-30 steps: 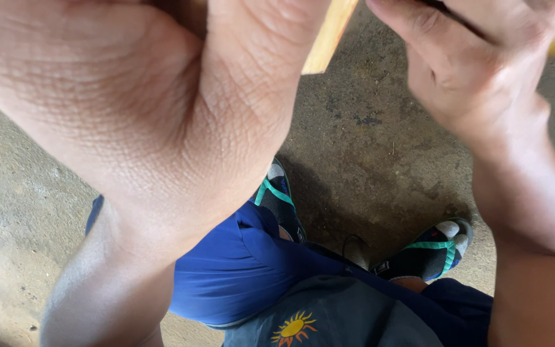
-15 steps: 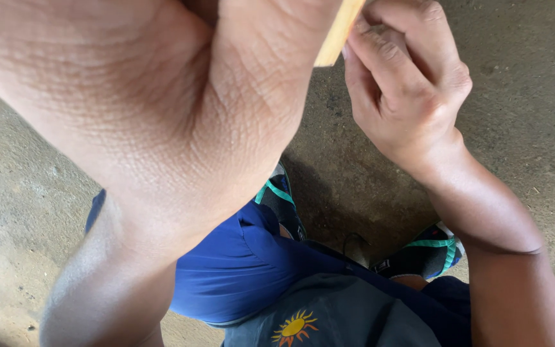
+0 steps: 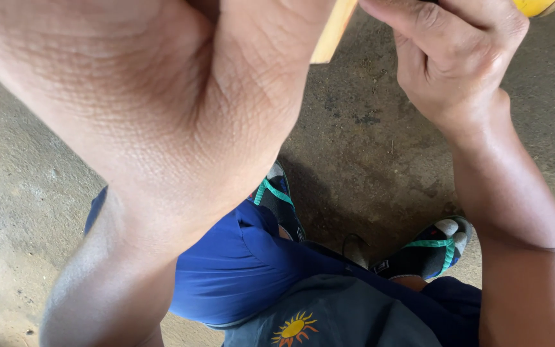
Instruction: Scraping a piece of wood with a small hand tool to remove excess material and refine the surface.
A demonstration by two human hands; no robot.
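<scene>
Pale flat wooden strip (image 3: 333,31), gripped near the top edge in the closed left hand (image 3: 162,96); yellow rounded object (image 3: 537,6) clenched in the right hand (image 3: 457,58); progress not readable; concrete floor (image 3: 367,148) below.

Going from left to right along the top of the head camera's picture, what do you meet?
Left hand → pale wooden strip → right hand → yellow object at the top edge, only partly in view.
</scene>
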